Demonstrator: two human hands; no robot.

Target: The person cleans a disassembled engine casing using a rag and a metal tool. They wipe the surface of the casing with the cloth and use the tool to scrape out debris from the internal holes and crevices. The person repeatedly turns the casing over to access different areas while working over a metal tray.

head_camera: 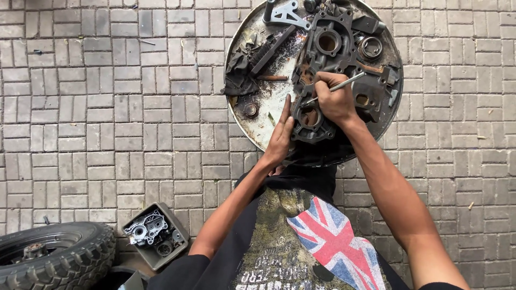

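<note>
Both hands work on a dark, greasy engine case [317, 80] that lies in a round metal pan [252, 121] on the brick paving [107, 107]. Right hand [334, 99] is closed in a fist around a thin metal rod [344, 84]; the rod's long axis slants from the upper right down to the lower left, and its tip meets the near end of the case, just beside a round opening there. Left hand [280, 137] lies open with fingers straight and together, pressed flat against the near left edge of the case, touching it rather than gripping. The case runs lengthwise away from the person, so its near end sits right between the two hands, the right hand on top of it and the left at its side.

Left of the case, inside the pan, lie a crumpled dark rag [239, 70], a flat dark bar [271, 51] and a pale metal bracket [287, 15]. Well apart from the case, near the person's left elbow, a small grey tray [180, 236] holds a silvery engine part [145, 228], with a knobbly tyre [59, 252] just beside it.
</note>
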